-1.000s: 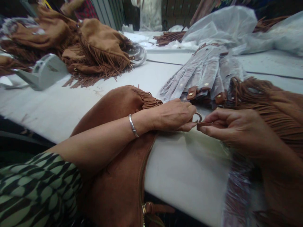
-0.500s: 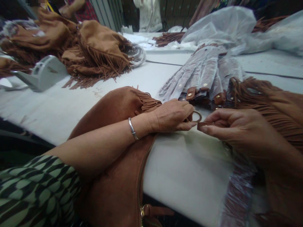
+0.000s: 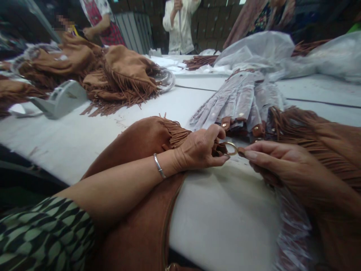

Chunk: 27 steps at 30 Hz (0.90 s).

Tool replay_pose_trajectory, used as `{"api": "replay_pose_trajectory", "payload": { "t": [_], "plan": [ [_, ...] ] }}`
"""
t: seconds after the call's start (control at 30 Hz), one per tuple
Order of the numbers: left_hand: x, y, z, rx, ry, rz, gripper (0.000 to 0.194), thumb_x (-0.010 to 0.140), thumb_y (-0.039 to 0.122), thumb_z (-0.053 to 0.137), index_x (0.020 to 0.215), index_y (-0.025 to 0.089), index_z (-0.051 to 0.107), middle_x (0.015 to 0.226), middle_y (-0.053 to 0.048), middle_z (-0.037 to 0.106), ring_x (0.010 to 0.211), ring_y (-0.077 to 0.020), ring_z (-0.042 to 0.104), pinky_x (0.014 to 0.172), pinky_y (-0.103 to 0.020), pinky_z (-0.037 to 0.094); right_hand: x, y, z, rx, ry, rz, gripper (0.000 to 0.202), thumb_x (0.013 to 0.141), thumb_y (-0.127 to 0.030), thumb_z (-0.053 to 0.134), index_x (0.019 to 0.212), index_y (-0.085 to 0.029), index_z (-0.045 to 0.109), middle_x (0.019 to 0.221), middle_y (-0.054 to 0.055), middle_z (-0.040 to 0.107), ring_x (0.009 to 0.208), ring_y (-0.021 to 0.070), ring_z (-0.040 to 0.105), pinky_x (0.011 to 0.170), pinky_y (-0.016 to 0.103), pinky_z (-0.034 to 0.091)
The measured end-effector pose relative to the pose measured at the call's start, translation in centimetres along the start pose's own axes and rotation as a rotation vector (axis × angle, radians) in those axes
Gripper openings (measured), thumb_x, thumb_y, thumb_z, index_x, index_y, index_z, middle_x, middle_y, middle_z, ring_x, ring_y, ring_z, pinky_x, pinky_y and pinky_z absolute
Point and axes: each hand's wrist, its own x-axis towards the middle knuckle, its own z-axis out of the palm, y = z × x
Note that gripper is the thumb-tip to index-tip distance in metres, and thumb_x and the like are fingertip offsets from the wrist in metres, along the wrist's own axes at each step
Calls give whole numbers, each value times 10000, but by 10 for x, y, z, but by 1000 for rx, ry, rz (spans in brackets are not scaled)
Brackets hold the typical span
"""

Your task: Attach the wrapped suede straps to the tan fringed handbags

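Note:
A brown suede-like bag (image 3: 141, 222) with fringe and a zipper lies under my left forearm. My left hand (image 3: 199, 150) is closed on a dark leather tab at the bag's edge. From that tab a brass-coloured ring (image 3: 232, 143) sticks out towards the right. My right hand (image 3: 284, 162) pinches the brown end of a strap, which meets the ring's right side; whether it passes through is too small to tell. The strap's length (image 3: 295, 233), wrapped in clear plastic, hangs below my right hand.
Plastic-wrapped straps (image 3: 234, 98) lie fanned beyond my hands, beside another fringed brown piece (image 3: 332, 143). At the left, a tape dispenser (image 3: 63, 99) stands near piled fringed bags (image 3: 126, 71). Clear plastic bags (image 3: 259, 49) lie farther back. People (image 3: 180, 26) stand across the white table (image 3: 222, 222).
My right hand has brought the strap end against the ring, where a small gap showed before. My left index finger has lifted and bent. The view has tilted up slightly.

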Motion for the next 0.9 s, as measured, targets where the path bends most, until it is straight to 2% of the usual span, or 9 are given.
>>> {"api": "replay_pose_trajectory", "payload": {
  "t": [0.1, 0.17, 0.3, 0.43, 0.5, 0.6, 0.67, 0.8, 0.9],
  "plan": [
    [0, -1, 1, 68, 21, 79, 306, 786, 346, 598, 987, 139, 497, 783, -21, 625, 696, -133, 605, 647, -243, 467, 1, 2, -2, -93, -49, -50, 527, 688, -673, 637, 740, -149, 630, 486, -38, 411, 424, 73, 313, 388, 180, 189],
    [1, -3, 0, 109, 3, 134, 250, 848, 338, 533, 995, 137, 518, 825, -42, 649, 751, -143, 625, 705, -254, 479, 2, 3, -2, -149, -81, -112, 512, 707, -662, 624, 771, -154, 656, 527, -9, 485, 438, 90, 372, 391, 189, 242],
    [4, -5, -1, 185, -52, 171, 310, 918, 343, 453, 1104, 104, 518, 973, -95, 664, 893, -176, 638, 795, -283, 489, 2, 2, 1, -210, -136, -190, 490, 744, -631, 597, 838, -159, 690, 720, 62, 648, 440, 107, 467, 397, 223, 344],
    [7, 0, 1, 255, -128, 126, 348, 922, 336, 460, 1153, 78, 498, 1020, -117, 657, 940, -194, 635, 811, -296, 493, 2, 2, 1, -278, -108, -188, 551, 808, -654, 495, 770, -140, 690, 515, 50, 594, 391, 122, 482, 393, 227, 363],
    [9, 4, 2, 293, -171, 92, 322, 915, 345, 469, 1090, 79, 525, 985, -118, 658, 918, -207, 639, 793, -306, 495, 2, 3, 0, -208, -77, -134, 540, 812, -641, 504, 744, -136, 681, 489, 54, 587, 395, 130, 506, 389, 223, 388],
    [11, 9, 2, 350, -235, 56, 286, 911, 348, 466, 998, 87, 544, 938, -118, 654, 882, -234, 642, 758, -326, 489, 4, 5, -2, 45, -12, -31, 425, 765, -560, 617, 838, -145, 669, 704, 98, 693, 414, 139, 553, 336, 221, 412],
    [11, 11, 1, 381, -265, 41, 276, 910, 339, 461, 993, 88, 541, 932, -120, 651, 881, -251, 642, 756, -341, 481, 5, 7, -3, 175, 1, 4, 367, 759, -501, 649, 890, -158, 656, 770, 100, 708, 418, 140, 571, 312, 211, 414],
    [11, 13, 0, 400, -279, 37, 306, 918, 355, 454, 1038, 81, 521, 958, -124, 651, 901, -264, 641, 767, -353, 468, 7, 9, -5, 262, -45, 24, 315, 769, -449, 663, 898, -161, 652, 725, 75, 695, 410, 122, 560, 317, 190, 418],
    [11, 12, -2, 389, -269, 42, 312, 926, 358, 451, 1053, 77, 501, 986, -125, 655, 920, -260, 637, 783, -354, 462, 8, 10, -7, 292, -78, 34, 347, 742, -463, 672, 921, -167, 654, 711, 66, 686, 406, 124, 544, 312, 199, 405]
  ]
}}
